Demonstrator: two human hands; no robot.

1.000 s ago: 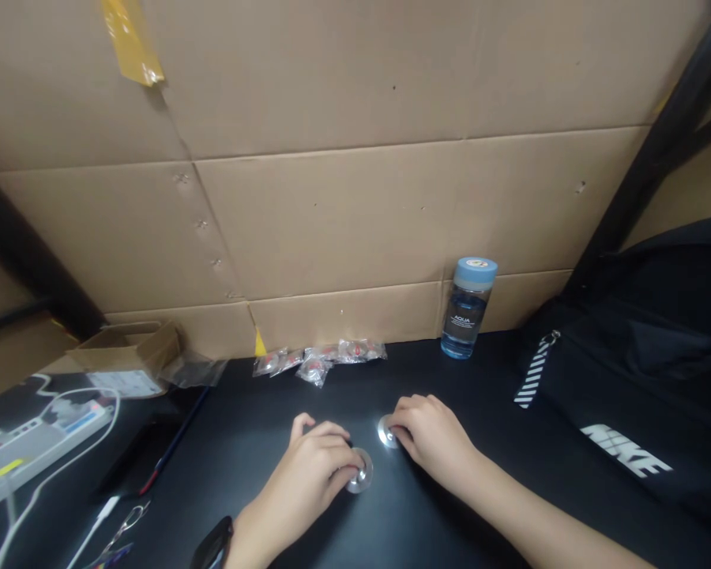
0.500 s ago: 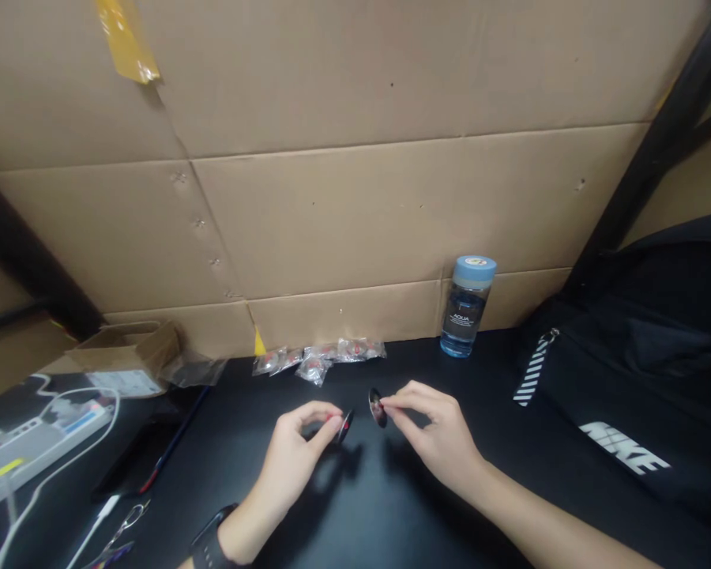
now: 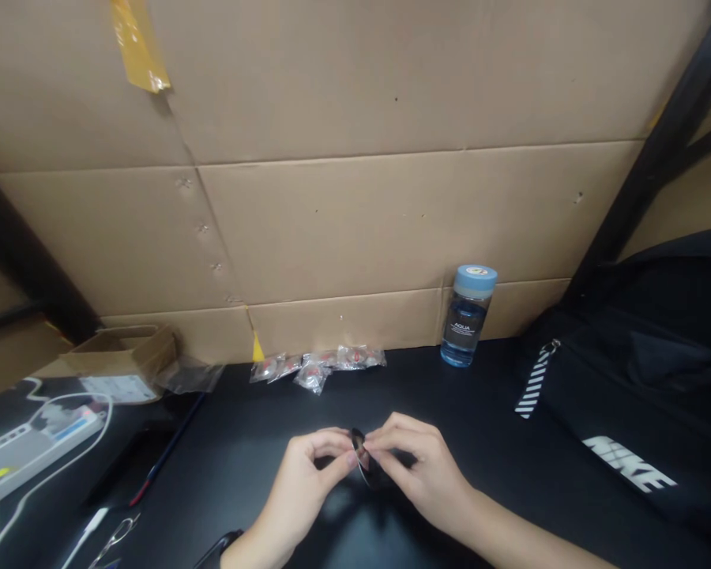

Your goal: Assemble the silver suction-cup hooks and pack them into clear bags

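Note:
My left hand (image 3: pixel 305 486) and my right hand (image 3: pixel 430 466) meet just above the black tabletop. Thin, dark, shiny-rimmed round discs (image 3: pixel 362 457) stand nearly edge-on between the fingertips, face to face. The left thumb and fingers pinch from the left side, while the right fingertips pinch from the right. Where one disc ends and the other begins is hard to make out, and whether they touch I cannot tell. Fingers cover part of their faces.
Small clear packets (image 3: pixel 312 378) lie along the cardboard wall (image 3: pixel 332 229). A blue-capped bottle (image 3: pixel 465 316) stands behind my right hand. At right sits a black backpack (image 3: pixel 633 395); leftward are a cardboard box (image 3: pixel 122 356), power strip (image 3: pixel 41 442), phone (image 3: pixel 131 465) and cable (image 3: pixel 88 529).
Both hands have closed in on each other and come lower in the view. The discs, apart half a second ago, now sit together between the fingers. The camera view has shifted slightly.

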